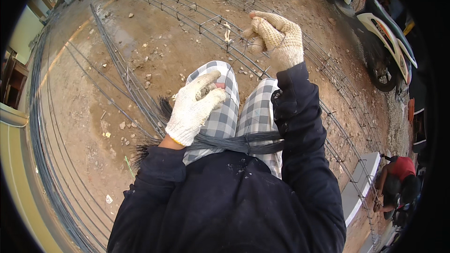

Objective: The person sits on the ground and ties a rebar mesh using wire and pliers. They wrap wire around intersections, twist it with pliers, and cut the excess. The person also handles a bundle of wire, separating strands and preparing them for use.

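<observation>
My left hand (190, 110), in a white knit glove, is over my left thigh. Its fingers bend toward the thumb; anything between them is too small to make out. Farther forward, my right hand (281, 40) in a matching glove is curled, with a bare fingertip showing. A fine dark wire (280, 44) curves by its fingers and seems held there. Just beyond runs a long rebar cage (206, 26) with square stirrups, beside the right hand. Across my checked trousers (215, 117) lies a bundle of thin black tie wire (248, 143), its cut ends fanning out to the left.
Loose steel bars (115, 51) lie on the dirt ground ahead left, and a longer bar bundle (40, 131) runs along the left wall. Motorbikes (384, 37) stand at the right. A person in red (402, 168) crouches lower right, near a pale slab (363, 185).
</observation>
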Tool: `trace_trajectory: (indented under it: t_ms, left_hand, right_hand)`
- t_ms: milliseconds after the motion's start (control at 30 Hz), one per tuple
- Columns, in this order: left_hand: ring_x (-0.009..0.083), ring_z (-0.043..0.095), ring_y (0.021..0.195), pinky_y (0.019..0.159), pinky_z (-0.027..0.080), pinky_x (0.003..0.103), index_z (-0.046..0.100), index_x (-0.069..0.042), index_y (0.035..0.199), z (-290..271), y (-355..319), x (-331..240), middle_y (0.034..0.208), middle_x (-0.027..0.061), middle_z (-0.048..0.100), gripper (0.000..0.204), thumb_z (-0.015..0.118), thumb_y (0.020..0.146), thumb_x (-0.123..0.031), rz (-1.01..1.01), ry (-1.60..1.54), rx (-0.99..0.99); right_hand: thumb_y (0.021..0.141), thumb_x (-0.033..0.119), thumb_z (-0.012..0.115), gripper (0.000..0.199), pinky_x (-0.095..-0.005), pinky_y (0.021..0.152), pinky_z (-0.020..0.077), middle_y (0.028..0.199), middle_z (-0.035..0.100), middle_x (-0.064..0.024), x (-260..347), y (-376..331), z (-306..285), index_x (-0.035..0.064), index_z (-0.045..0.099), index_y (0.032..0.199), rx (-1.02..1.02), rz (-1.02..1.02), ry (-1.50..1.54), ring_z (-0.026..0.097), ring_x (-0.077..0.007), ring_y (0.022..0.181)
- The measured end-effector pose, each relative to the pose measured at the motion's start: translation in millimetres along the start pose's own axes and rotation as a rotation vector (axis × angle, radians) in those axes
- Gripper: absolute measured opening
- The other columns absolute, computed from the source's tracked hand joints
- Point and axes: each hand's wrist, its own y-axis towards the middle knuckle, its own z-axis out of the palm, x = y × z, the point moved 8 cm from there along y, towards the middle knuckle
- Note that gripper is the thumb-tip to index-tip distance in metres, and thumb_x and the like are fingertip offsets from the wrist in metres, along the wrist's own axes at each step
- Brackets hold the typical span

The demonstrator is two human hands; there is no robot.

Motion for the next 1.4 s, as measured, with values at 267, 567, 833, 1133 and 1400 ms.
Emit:
trace_trajectory:
  t_ms: [267,567,833,1133,1400]
  left_hand:
    - [0.0176,0.07,0.076,0.069,0.058,0.029,0.065,0.005,0.115,-17,33,13,0.094,0.0098,0.07,0.029,0.069,0.089,-0.008,-0.072,-0.249,-0.001]
    - [0.0203,0.069,0.075,0.068,0.059,0.032,0.065,0.001,0.113,-85,69,35,0.09,0.0103,0.069,0.022,0.065,0.092,-0.005,0.079,-0.508,-0.42]
    - [0.0171,0.067,0.091,0.08,0.053,0.027,0.05,-0.001,0.139,-105,72,8,0.121,0.015,0.064,0.048,0.064,0.094,-0.01,0.301,-0.242,-0.593]
    - [0.0134,0.066,0.094,0.078,0.052,0.025,0.045,-0.002,0.145,-122,41,-46,0.124,0.013,0.063,0.05,0.059,0.098,-0.012,0.741,0.013,-0.769]
    - [0.0095,0.06,0.067,0.059,0.046,0.021,0.059,0.002,0.132,-150,63,-14,0.077,0.0024,0.066,0.04,0.058,0.094,-0.009,0.448,-0.118,-0.683]
  right_hand:
    - [0.096,0.019,0.065,0.045,-0.0256,0.062,0.0563,0.104,0.073,-0.016,-18,14,17,-0.0048,0.056,0.132,0.075,0.019,-0.01,0.068,-0.0123,0.069]
    - [0.093,0.022,0.068,0.042,-0.0258,0.059,0.0563,0.091,0.072,-0.012,-96,-56,92,-0.0055,0.061,0.124,0.522,0.599,0.182,0.068,-0.0148,0.068]
    - [0.093,0.019,0.068,0.024,-0.0236,0.036,0.0346,0.063,0.066,-0.0079,-113,-59,86,-0.0034,0.072,0.101,0.339,0.58,0.245,0.051,-0.0099,0.039]
    - [0.092,0.018,0.069,0.026,-0.0233,0.035,0.031,0.06,0.063,-0.0066,-129,-74,79,-0.0043,0.072,0.106,0.282,0.637,0.276,0.044,-0.0092,0.037]
    - [0.088,0.013,0.067,0.021,-0.0284,0.076,0.0524,0.086,0.072,-0.0044,-117,-112,17,0.0013,0.073,0.105,0.706,0.714,-0.279,0.064,-0.0125,0.079]
